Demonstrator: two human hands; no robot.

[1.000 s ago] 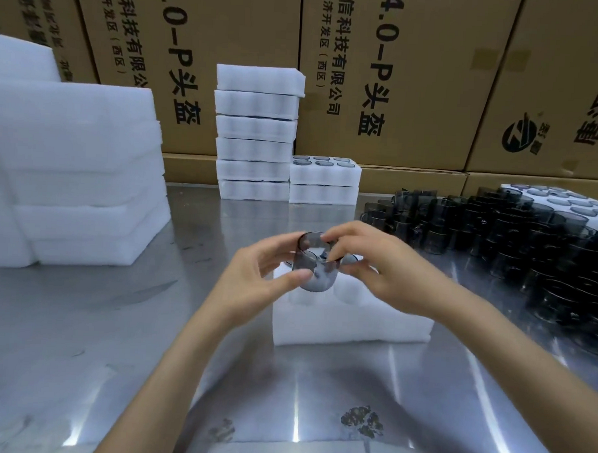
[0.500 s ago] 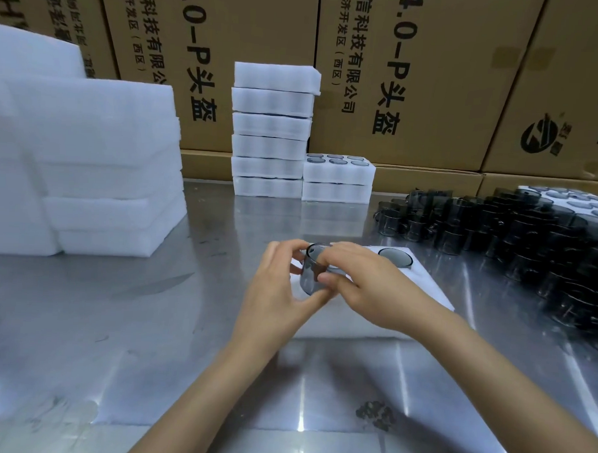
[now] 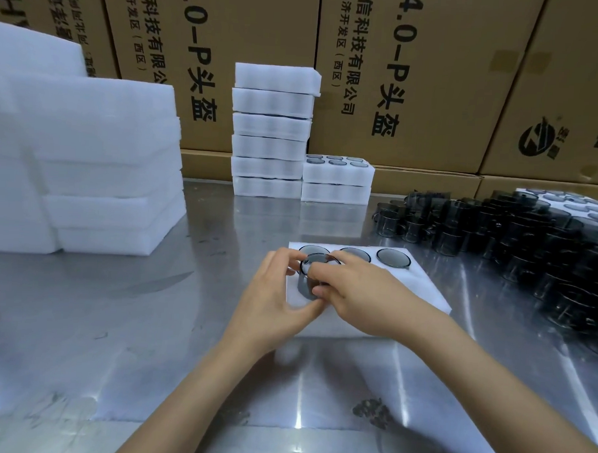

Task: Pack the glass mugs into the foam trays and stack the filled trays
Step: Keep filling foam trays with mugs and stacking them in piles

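Head view, looking forward and down over a shiny metal counter (image 3: 115, 321).

Left hand (image 3: 273, 300) and right hand (image 3: 363, 297) together at centre, both curled round one smoky glass mug (image 3: 314, 276). Left fingers over the mug's far-left rim, thumb low on its near side; right fingers pinching the rim and wall from the right. Mug upright, held at the near-left pocket of a white foam tray (image 3: 421, 293) lying flat on the counter; lower part hidden by the hands, so cannot tell how deep in the pocket. Far row of the same tray already filled with three mugs (image 3: 392, 257), rims level with the foam.

Behind, against the back edge: a tall stack of filled trays (image 3: 271, 129), six high, and just to its right, touching it, a short stack of two (image 3: 337, 180) with grey mug rims showing in the top one.

To the right: a dense crowd of loose dark glass mugs (image 3: 530, 243) standing on the counter, reaching toward the frame's edge, with another foam tray (image 3: 566, 203) partly visible behind them.

To the left: a big pile of plain white foam slabs (image 3: 87, 169), well apart from the hands.

Across the back: a wall of brown cardboard cartons (image 3: 417, 77) with black printed characters.
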